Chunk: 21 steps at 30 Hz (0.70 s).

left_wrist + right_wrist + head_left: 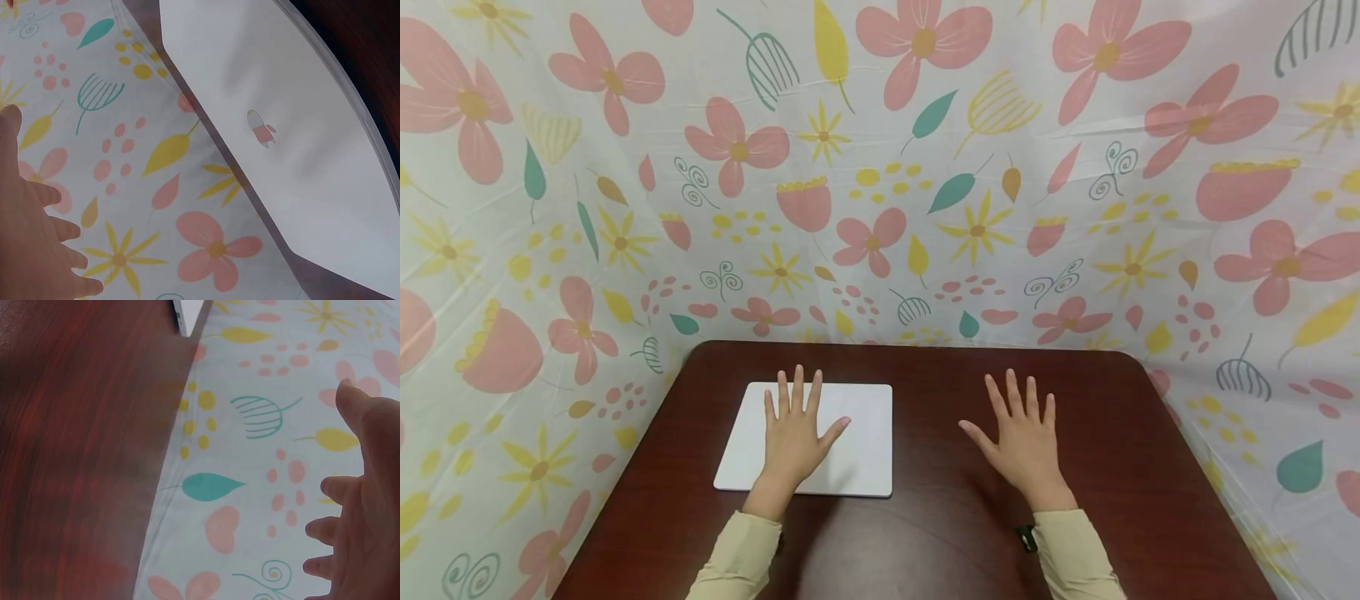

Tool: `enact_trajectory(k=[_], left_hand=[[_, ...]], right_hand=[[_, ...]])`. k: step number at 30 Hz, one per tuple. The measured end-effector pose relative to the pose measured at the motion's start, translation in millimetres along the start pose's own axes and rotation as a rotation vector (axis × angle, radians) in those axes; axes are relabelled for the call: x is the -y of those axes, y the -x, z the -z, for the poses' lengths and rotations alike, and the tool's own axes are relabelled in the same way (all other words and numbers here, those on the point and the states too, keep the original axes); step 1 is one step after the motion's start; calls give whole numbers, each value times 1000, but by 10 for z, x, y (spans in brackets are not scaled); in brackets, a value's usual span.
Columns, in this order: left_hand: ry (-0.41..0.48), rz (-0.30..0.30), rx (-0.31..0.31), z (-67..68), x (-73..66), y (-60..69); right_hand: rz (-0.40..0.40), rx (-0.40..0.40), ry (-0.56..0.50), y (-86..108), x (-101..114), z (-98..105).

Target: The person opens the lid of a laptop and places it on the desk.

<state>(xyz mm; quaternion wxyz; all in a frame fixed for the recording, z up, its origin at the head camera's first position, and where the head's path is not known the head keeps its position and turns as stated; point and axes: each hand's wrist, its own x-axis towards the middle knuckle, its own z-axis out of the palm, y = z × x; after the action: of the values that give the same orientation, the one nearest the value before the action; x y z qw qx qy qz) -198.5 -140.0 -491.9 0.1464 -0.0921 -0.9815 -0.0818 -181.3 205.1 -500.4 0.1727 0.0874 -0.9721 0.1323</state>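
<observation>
A closed silver-white laptop (867, 442) lies flat on the left part of the table, and its mirror-like apple logo (261, 129) shows in the left wrist view. My left hand (793, 437) hovers over the laptop with fingers spread, holding nothing; its shadow falls on the lid. To the right of the laptop, my right hand (1026, 442) is held above bare tabletop, fingers also spread and nothing in them. One corner of the laptop, with small ports on its edge, peeks in at the top of the right wrist view.
The dark reddish-brown table (940, 517) has rounded far corners. A white cloth (880, 308) printed with flowers and leaves hangs behind the table and along both sides. Something dark, perhaps a strap (1026, 538), sits by the right cuff.
</observation>
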Motion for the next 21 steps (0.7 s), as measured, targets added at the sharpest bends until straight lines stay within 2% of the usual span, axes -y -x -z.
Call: enact_trajectory(k=[14, 21], left_hand=[[2, 7, -11, 38, 42, -4], [5, 9, -45, 51, 73, 9]], right_hand=[[16, -9, -24, -62, 130, -4], [18, 1, -15, -103, 217, -37]])
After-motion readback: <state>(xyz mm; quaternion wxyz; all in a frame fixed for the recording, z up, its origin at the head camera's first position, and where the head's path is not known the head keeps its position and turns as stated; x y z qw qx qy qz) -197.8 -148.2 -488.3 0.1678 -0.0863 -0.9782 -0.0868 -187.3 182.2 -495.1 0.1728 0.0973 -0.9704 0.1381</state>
